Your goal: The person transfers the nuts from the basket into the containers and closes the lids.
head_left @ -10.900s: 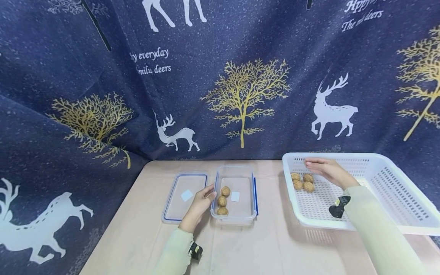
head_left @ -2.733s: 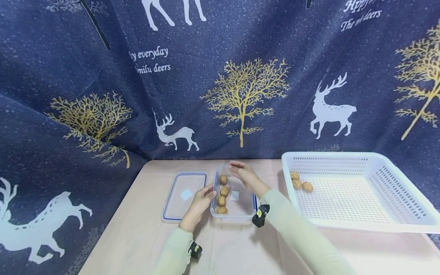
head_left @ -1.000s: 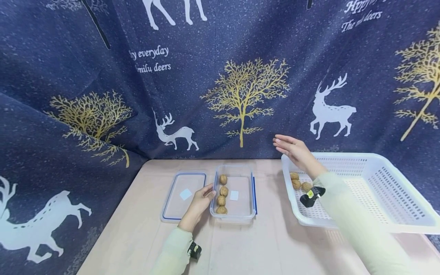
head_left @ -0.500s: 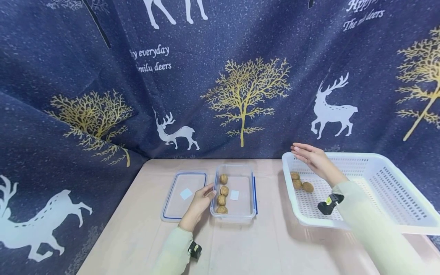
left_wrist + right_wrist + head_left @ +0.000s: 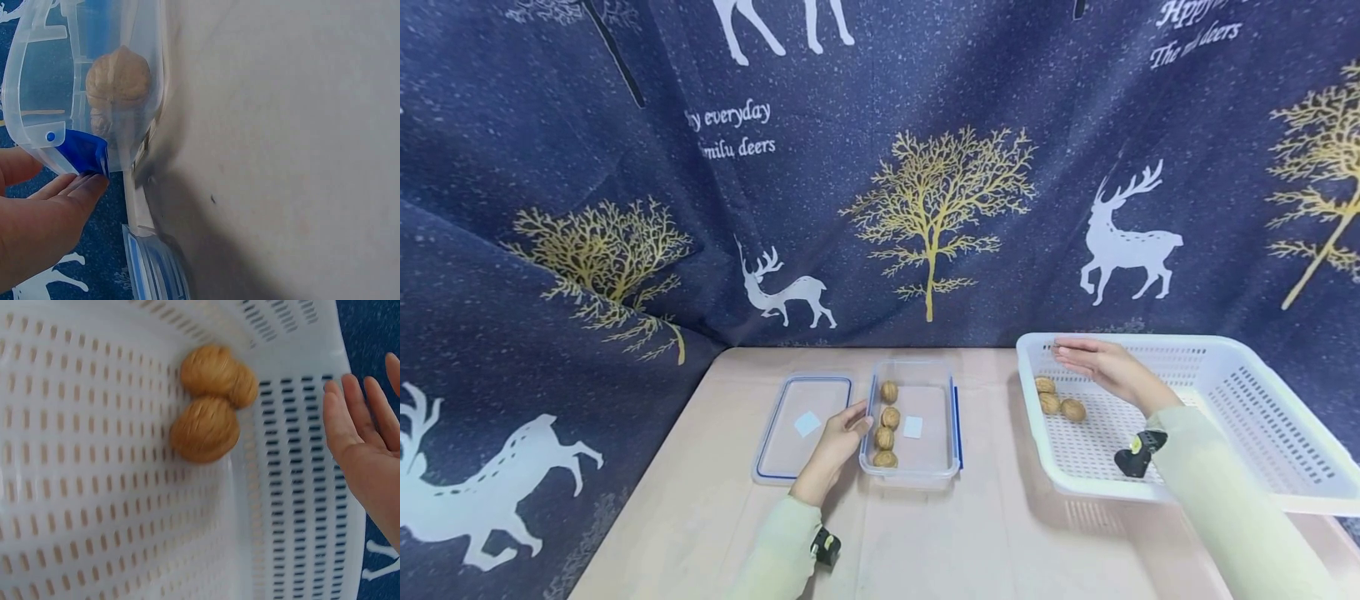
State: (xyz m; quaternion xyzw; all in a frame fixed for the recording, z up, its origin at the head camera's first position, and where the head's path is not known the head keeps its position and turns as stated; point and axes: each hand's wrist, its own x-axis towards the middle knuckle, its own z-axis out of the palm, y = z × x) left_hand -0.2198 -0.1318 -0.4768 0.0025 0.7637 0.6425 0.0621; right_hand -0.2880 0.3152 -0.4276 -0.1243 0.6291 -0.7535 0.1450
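In the head view my left hand is at the left side of a clear plastic food container. The left wrist view shows its fingertips pinching the blue side latch below the rim. Several walnuts stand in a row along the container's left wall, beside a white label. My right hand, fingers straight and nothing held, hovers over the white basket at its far left. Three walnuts are grouped in that corner, a short way from the right fingertips in the right wrist view.
A clear lid with a blue seal lies on the pink table, left of the container. Another blue latch hangs on the container's right side. Behind everything hangs a dark blue cloth with deer and trees.
Since the earliest frame one walnut has gone from basket to container, with my right hand reaching there. That hand has since swung back right and lowered over the basket. The left hand stays put.
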